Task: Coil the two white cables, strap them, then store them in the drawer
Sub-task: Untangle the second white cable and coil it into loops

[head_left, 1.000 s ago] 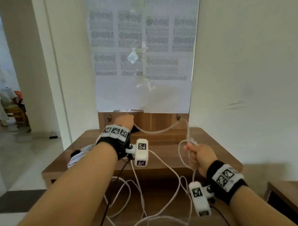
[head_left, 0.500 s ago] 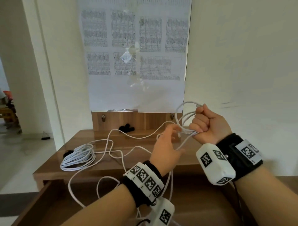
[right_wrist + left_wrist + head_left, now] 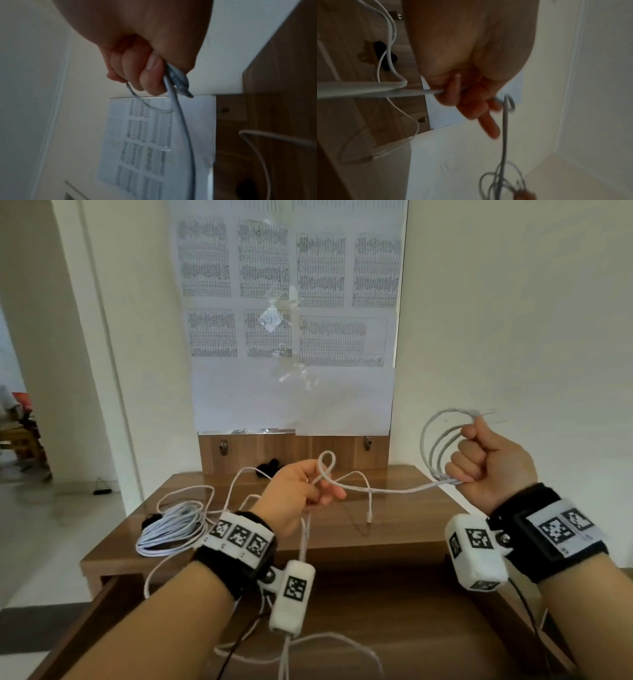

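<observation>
While fist (image 3: 137,65) fills wrist view — head shows coil (image 3: 442,443)

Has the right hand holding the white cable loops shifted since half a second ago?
Yes. The right hand has swung out to the right, away from the papered panel on the wall, pulling its white cable loops apart from the left hand.

Coiled cable (image 3: 171,529) on table (image 3: 394,529) left; drawer (image 3: 411,628) in front, poss. open; straps (image 3: 269,466) at rear.
</observation>
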{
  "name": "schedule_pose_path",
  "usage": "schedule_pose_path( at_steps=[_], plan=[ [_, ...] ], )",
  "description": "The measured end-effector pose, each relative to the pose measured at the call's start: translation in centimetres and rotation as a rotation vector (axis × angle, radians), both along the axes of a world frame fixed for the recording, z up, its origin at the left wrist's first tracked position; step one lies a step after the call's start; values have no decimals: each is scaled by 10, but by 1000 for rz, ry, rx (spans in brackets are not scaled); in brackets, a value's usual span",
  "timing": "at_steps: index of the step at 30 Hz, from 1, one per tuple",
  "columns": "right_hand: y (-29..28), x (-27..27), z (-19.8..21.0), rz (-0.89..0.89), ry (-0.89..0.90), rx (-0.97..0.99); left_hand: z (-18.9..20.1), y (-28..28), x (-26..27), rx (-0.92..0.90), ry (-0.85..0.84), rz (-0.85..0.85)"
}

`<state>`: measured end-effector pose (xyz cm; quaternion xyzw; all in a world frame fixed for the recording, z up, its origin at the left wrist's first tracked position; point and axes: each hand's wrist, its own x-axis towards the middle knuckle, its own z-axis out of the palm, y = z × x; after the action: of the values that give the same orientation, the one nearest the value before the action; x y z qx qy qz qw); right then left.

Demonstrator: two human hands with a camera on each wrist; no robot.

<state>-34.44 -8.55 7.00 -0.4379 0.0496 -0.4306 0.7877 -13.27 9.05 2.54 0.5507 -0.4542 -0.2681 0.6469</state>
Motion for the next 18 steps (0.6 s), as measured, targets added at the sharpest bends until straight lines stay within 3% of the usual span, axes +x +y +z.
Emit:
schedule_pose_path(
  at_steps=[2, 4, 8, 11, 13, 15, 18],
  plan=[
    [-1, 0, -7, -43, 68, -105, 13, 11, 3, 13, 9, -208],
    [4, 3, -12, -35, 113, -202, 27, 17, 3, 91, -65, -281],
    [18, 18, -19, -26, 226, -415, 47, 15, -6, 268, -351, -208],
    [28, 31, -22, -108, 369, -501, 49, 13, -15, 229, -336, -156],
    [35, 37, -24, -143, 432, -477, 46, 10, -21, 174, -362, -96],
    [39, 42, -27, -120, 467, -423, 43, 5, -25, 124, -521, 13],
    [42, 43, -30, 19, 442, -316, 36, 0, -31, 28, -632, 106]
  ],
)
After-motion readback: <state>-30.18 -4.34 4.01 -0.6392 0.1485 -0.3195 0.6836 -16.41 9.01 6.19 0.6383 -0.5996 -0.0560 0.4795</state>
